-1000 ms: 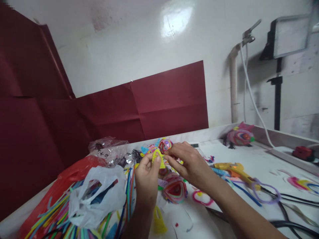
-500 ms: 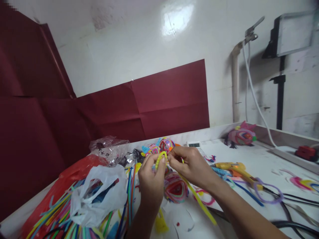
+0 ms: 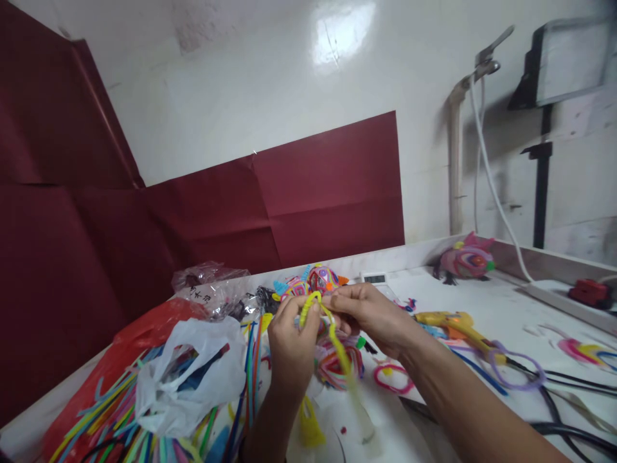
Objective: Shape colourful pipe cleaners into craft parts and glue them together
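In the middle of the head view, my left hand [image 3: 293, 334] is closed and pinches a yellow pipe cleaner [image 3: 311, 306], which is bent into a coiled arch above the thumb. My right hand [image 3: 364, 315] is closed on the same yellow strand just right of the arch, its fingertips partly hidden. The loose tail hangs from there, blurred by motion. Below and behind both hands sits a striped multicoloured pipe-cleaner piece [image 3: 337, 366]. Colourful round figures [image 3: 322, 279] stand just beyond my fingers.
Left are a white plastic bag [image 3: 193, 379], a red bag [image 3: 159, 328] and loose pipe cleaners [image 3: 116, 411]. On the right lie a yellow glue gun [image 3: 448, 319] with its cable, a purple loop [image 3: 518, 379] and a pink loop [image 3: 393, 378]. A pink fish-like figure [image 3: 465, 260] stands at the back.
The yellow tail has swung from slanting rightward to hanging more steeply, nearer my left hand. My right hand has turned slightly, fingers still at the arch. The left hand has barely moved.
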### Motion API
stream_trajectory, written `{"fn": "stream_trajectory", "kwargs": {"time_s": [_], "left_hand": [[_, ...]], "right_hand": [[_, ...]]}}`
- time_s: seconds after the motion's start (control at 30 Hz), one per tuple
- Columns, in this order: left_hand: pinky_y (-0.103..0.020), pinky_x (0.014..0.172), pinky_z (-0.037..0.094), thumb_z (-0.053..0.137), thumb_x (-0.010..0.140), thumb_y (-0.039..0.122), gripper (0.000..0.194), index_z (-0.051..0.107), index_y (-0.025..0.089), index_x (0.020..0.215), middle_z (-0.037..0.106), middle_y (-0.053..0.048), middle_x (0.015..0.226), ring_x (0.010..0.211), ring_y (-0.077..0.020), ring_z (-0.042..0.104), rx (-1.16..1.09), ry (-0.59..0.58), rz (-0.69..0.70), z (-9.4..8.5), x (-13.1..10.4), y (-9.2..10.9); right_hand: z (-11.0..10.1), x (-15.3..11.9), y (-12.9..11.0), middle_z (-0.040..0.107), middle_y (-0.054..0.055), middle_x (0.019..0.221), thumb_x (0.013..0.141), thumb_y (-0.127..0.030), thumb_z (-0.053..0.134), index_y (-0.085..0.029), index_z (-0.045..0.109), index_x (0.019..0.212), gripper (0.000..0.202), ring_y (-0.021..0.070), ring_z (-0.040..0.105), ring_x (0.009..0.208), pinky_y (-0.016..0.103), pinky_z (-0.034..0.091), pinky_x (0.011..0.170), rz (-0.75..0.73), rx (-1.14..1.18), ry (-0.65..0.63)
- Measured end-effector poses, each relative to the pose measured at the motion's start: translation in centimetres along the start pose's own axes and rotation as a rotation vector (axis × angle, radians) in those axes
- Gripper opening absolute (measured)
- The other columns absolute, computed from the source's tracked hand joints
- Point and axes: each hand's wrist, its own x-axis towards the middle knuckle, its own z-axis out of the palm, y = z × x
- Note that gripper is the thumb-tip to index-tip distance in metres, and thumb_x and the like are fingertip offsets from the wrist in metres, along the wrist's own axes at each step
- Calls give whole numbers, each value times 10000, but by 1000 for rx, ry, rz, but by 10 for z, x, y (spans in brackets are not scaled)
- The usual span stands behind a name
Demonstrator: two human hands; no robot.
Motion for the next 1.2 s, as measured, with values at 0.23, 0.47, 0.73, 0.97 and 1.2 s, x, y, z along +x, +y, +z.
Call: {"fn": "stream_trajectory", "kwargs": {"time_s": [0.23, 0.47, 0.73, 0.97, 1.2], "left_hand": [[-179, 473, 361, 695, 685, 316, 210, 625, 123, 732, 545, 30, 551, 471, -67, 458, -713, -190, -580, 0, 3, -1], [-172, 497, 386, 762, 636, 288, 250, 644, 102, 755, 574, 6, 583, 502, -67, 498, -902, -334, -710, -3, 2, 5], [-173, 552, 436, 767, 629, 241, 213, 675, 101, 760, 626, -16, 660, 567, -74, 546, -930, -357, -735, -4, 1, 4], [-181, 571, 436, 774, 593, 234, 198, 676, 129, 729, 645, -10, 658, 580, -86, 558, -829, -324, -682, -1, 2, 8], [-188, 541, 418, 718, 616, 220, 145, 674, 128, 718, 628, 3, 595, 563, -103, 561, -651, -217, -561, 0, 1, 11]], "right_hand": [[-17, 4, 3, 579, -11, 660, 729, -291, 647, -148, 654, 783, 153, 98, 493, 600, 226, 376, 566, -295, -187, -18], [-20, -1, -2, 620, 2, 778, 802, -182, 603, -185, 674, 817, 73, 119, 560, 709, 239, 433, 637, -528, -400, -80], [-21, -5, -3, 616, 8, 801, 817, -143, 605, -178, 666, 808, 71, 117, 561, 727, 240, 439, 677, -589, -598, -113], [-18, -4, -3, 605, -4, 745, 840, -189, 573, -174, 593, 777, 69, 117, 553, 685, 229, 428, 631, -525, -584, -92], [-15, -6, -6, 627, 8, 715, 825, -261, 603, -159, 608, 794, 107, 126, 575, 664, 224, 432, 599, -445, -514, -73]]}}
